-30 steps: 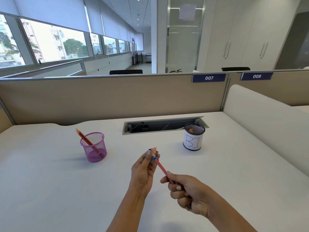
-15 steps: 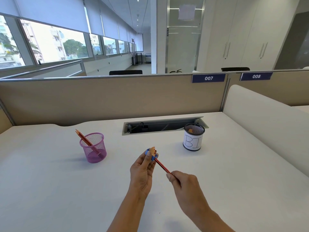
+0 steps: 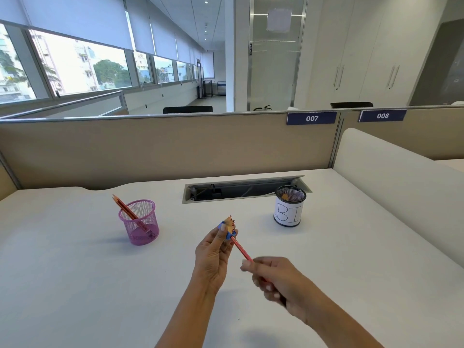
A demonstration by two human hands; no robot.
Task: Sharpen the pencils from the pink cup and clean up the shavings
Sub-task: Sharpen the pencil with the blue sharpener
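Sharpener [image 3: 228, 231] pinched in left hand [image 3: 213, 256]; right hand [image 3: 277, 281] grips pencil [image 3: 240, 249].

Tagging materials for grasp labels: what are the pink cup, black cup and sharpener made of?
Pink cup: apparently wire mesh, likely metal, pink coating; pencils show through its grid.
Black cup: black mesh at the rim, white paper wrap with handwritten letters.
Sharpener: probably blue plastic, partly hidden by the left hand.

white desk [image 3: 75, 285] | beige partition [image 3: 150, 149] | windows [image 3: 75, 64] left | cabinets [image 3: 364, 59]
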